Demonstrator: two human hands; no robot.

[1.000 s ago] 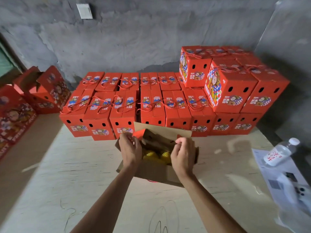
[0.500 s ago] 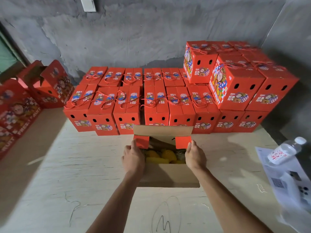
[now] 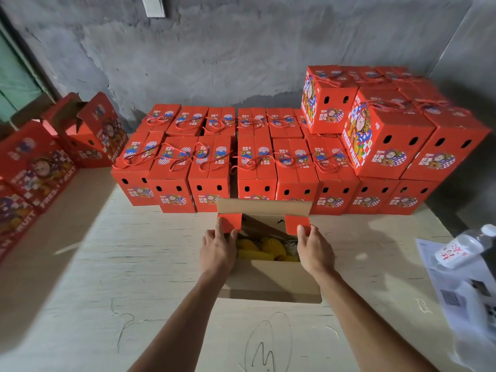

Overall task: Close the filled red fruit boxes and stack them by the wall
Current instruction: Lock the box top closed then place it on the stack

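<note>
1. Both hands have a grip on the open box (image 3: pixel 268 280), one at each short end: the left hand (image 3: pixel 218 251) holds the left red flap (image 3: pixel 229 222) with the thumb on its inner edge, and the right hand (image 3: pixel 316 251) holds the right red flap (image 3: pixel 297 224) in the same way.
2. This box stands on the worktop (image 3: pixel 107 277), just in front of the closed boxes (image 3: pixel 257 167) that are stacked by the wall (image 3: pixel 241 49).
3. I judge that the closing step is only beginning: the two long brown flaps stand open, and yellow fruit (image 3: pixel 271 247) is visible inside.
4. Next move, in my opinion: fold both small flaps inward and flat, then bring the long flaps over them.
5. Fingers behind the flaps are hidden. How the box locks I cannot see. Its red outside is also mostly hidden.
</note>
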